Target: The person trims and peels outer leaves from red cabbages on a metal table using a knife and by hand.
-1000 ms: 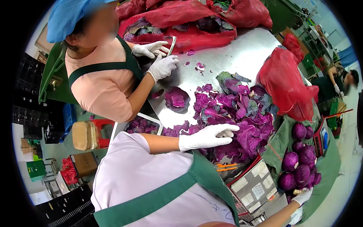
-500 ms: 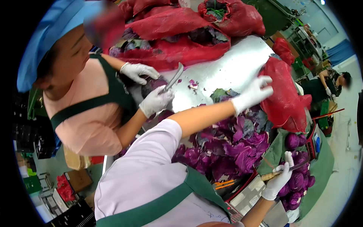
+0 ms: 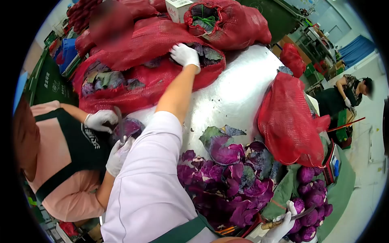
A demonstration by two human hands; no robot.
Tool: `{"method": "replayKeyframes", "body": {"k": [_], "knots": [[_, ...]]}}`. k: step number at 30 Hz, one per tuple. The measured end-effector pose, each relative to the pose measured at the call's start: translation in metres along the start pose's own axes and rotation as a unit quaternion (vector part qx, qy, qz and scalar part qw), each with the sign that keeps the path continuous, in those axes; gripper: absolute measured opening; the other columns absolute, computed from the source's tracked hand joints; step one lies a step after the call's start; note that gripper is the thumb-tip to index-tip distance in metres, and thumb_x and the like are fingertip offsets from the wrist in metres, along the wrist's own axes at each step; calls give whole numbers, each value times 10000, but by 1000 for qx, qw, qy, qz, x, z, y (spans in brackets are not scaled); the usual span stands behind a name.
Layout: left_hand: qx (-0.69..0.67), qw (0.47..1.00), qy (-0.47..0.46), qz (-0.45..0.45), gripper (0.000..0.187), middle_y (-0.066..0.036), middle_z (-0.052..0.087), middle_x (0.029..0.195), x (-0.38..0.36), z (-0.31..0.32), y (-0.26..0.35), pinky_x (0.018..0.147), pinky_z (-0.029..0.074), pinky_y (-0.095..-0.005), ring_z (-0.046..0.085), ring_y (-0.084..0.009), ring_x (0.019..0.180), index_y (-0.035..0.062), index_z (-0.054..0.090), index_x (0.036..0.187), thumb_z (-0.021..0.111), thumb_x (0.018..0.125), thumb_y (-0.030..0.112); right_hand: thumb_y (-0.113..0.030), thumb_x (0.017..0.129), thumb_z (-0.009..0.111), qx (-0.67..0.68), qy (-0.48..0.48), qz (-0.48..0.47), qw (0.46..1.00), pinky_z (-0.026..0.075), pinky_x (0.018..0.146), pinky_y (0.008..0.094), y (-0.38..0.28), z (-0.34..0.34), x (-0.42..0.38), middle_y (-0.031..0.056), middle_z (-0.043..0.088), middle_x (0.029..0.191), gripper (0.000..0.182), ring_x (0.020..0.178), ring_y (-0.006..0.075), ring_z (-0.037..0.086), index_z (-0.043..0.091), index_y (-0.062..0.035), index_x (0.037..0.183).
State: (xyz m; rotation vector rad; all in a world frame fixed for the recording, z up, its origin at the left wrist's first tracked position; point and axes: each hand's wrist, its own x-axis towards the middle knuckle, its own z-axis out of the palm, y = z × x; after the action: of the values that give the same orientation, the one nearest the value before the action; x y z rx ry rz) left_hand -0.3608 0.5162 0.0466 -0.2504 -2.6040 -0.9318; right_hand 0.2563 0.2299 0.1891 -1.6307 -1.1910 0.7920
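Observation:
My left hand [image 3: 185, 56], in a white glove, reaches to the slit of a long red mesh sack [image 3: 142, 77] of red cabbages. Its fingers look parted at the sack's edge, and no cabbage is visibly gripped. Low on the right, my gloved right hand [image 3: 283, 227] is closed on a knife [image 3: 299, 216] with a curved dark blade and wooden handle. Beside it sits a pile of trimmed red cabbages [image 3: 314, 198]. Loose purple cabbage leaves [image 3: 235, 182] lie heaped on the metal table [image 3: 210, 105] in front of me.
At left, a co-worker in a dark apron holds a cabbage [image 3: 129, 127] and a knife. A tied red sack [image 3: 289, 121] stands at right. Behind are another full sack [image 3: 239, 24] and a white box [image 3: 177, 9]. Another person stands far right.
My left hand has swung from above the table's right side over to the long sack. The view has shifted left. My right hand keeps the knife beside the cabbages.

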Motion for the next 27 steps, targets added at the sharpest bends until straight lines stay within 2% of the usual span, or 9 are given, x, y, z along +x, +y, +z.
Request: {"method": "replayKeyframes", "body": {"k": [5, 9, 10, 12, 17, 19, 23, 24, 27], "knots": [[-21, 967, 25, 251, 411, -236, 706, 873, 68, 67, -36, 763, 545, -491, 702, -367, 814, 71, 750, 844, 547, 900, 423, -99, 995, 415, -20, -3, 81, 997, 419, 563, 199, 11, 31, 14, 112, 645, 1234, 333, 588, 31, 436, 596, -25, 1264], [81, 964, -134, 217, 614, -210, 697, 1106, 46, 38, -30, 880, 520, -469, 683, -347, 1007, 76, 713, 1109, 584, 836, 610, -98, 1002, 411, -15, -22, 68, 997, 415, 575, 193, 23, 43, 21, 115, 642, 1231, 326, 598, 35, 440, 607, -25, 1253], [92, 943, 105, 301, 715, -187, 681, 1171, 38, 67, -45, 891, 510, -460, 668, -330, 1050, 78, 673, 1187, 609, 788, 668, -98, 1002, 411, -15, -29, 69, 997, 415, 575, 193, 21, 47, 22, 115, 642, 1231, 326, 598, 35, 440, 607, -25, 1253], [58, 970, -124, 201, 547, -137, 698, 1068, 15, 9, -31, 825, 512, -473, 672, -327, 994, 106, 690, 1080, 675, 770, 556, -109, 1007, 411, -1, -37, 49, 998, 400, 564, 188, 13, 52, 22, 110, 632, 1271, 333, 597, 37, 432, 592, -24, 1273], [143, 977, 43, 151, 820, -173, 466, 1444, -24, 49, -52, 1048, 367, -525, 489, -358, 1262, 81, 432, 1427, 729, 731, 395, -171, 934, 479, -34, -44, 65, 996, 421, 589, 267, -25, 57, 7, 86, 685, 1067, 396, 620, 122, 482, 628, -12, 1265], [60, 986, -105, 112, 894, -188, 386, 1505, -26, 4, -41, 1100, 309, -529, 454, -352, 1288, 81, 329, 1502, 712, 760, 403, -174, 933, 478, -75, -36, 35, 996, 401, 585, 259, -33, 54, 1, 38, 644, 914, 381, 620, 118, 467, 642, -20, 1241], [-31, 997, -77, -4, 530, -168, 573, 1331, 14, 35, -42, 1141, 270, -510, 477, -339, 1270, 82, 571, 1324, 615, 867, 347, -167, 932, 482, -102, -41, 40, 993, 413, 597, 275, -31, 38, 0, 57, 644, 913, 384, 635, 132, 484, 634, -25, 1255], [-101, 982, 157, 13, 417, -242, 673, 1076, 14, 43, -42, 1050, 366, -496, 596, -413, 1061, -79, 661, 1047, 523, 912, 291, -165, 932, 483, -105, -38, 44, 993, 417, 601, 281, -29, 35, 0, 64, 643, 912, 386, 640, 136, 489, 632, -26, 1259], [-136, 988, -6, -69, 540, -179, 484, 1291, 44, 46, -51, 1108, 291, -492, 459, -387, 1216, 22, 512, 1238, 495, 897, 440, -159, 930, 487, -112, -41, 55, 991, 430, 613, 297, -23, 33, 9, 83, 642, 911, 391, 655, 149, 506, 624, -31, 1273]]}}
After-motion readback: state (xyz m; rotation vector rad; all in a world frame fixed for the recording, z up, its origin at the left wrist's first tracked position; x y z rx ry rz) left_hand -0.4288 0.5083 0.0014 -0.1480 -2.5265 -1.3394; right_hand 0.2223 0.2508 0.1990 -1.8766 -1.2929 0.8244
